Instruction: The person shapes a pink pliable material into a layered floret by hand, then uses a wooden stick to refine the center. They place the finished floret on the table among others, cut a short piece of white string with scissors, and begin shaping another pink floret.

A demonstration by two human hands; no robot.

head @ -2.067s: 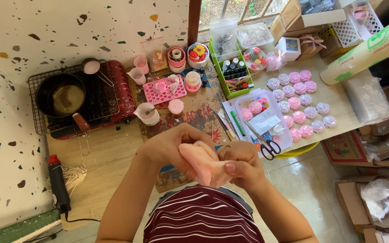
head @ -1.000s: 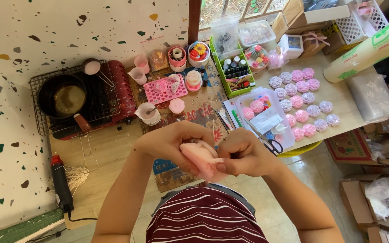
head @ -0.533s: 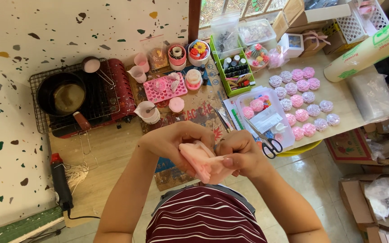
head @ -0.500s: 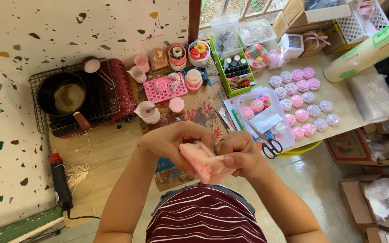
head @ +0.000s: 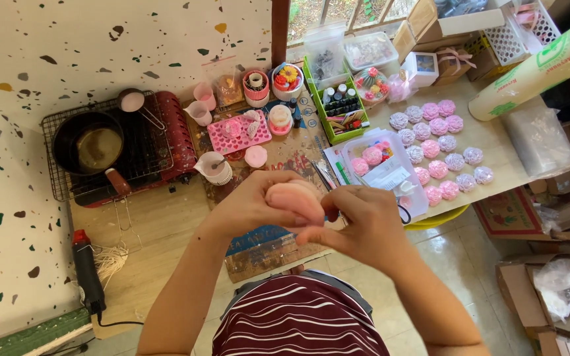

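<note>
Above the worktop (head: 166, 224), both hands are gripping a pink mould (head: 295, 198): left hand (head: 249, 207) cupping it, right hand (head: 357, 221) fingers pinching its edge. At two o'clock, finished flowers (head: 440, 148) are lying in rows; this piece seems not yet released.

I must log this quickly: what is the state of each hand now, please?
Left hand: closed around the pink round piece, holding it.
Right hand: fingertips pinching the same pink round piece at its edge.
</note>
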